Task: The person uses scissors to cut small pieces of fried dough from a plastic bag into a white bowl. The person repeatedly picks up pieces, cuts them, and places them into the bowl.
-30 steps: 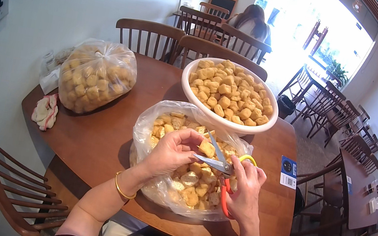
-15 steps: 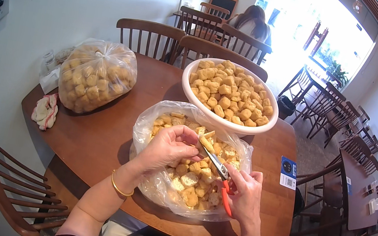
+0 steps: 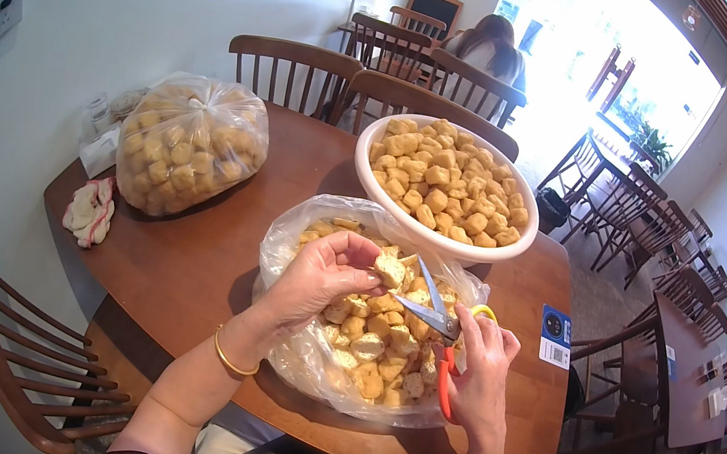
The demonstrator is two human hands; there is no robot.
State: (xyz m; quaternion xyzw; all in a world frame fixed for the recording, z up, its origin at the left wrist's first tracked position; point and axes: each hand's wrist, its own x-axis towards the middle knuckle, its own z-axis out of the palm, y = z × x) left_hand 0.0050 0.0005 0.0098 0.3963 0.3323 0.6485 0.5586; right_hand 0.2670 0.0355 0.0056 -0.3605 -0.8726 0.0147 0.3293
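Between the fingertips of my left hand point(image 3: 323, 278) is a piece of fried tofu puff point(image 3: 390, 271), its pale spongy inside showing. My right hand point(image 3: 482, 370) grips a pair of scissors point(image 3: 437, 318) with red and yellow handles. Their blades are spread apart, the tips close to the held piece. Both hands are above an open clear plastic bag point(image 3: 290, 365) full of tofu puffs point(image 3: 368, 379), many of them cut with white insides. Behind it stands a white basin point(image 3: 524, 241) heaped with whole golden tofu puffs point(image 3: 440, 177).
A tied clear bag of tofu puffs point(image 3: 192, 148) sits at the table's left, beside a white cloth glove point(image 3: 89, 211). A blue and white card point(image 3: 555, 337) lies at the right edge. Wooden chairs point(image 3: 33, 363) surround the table point(image 3: 179, 277); a person point(image 3: 489, 50) sits farther back.
The scissors have gone from nearly closed on the tofu puff to wide apart, drawn slightly off it. The piece in my left hand now shows its cut inside.
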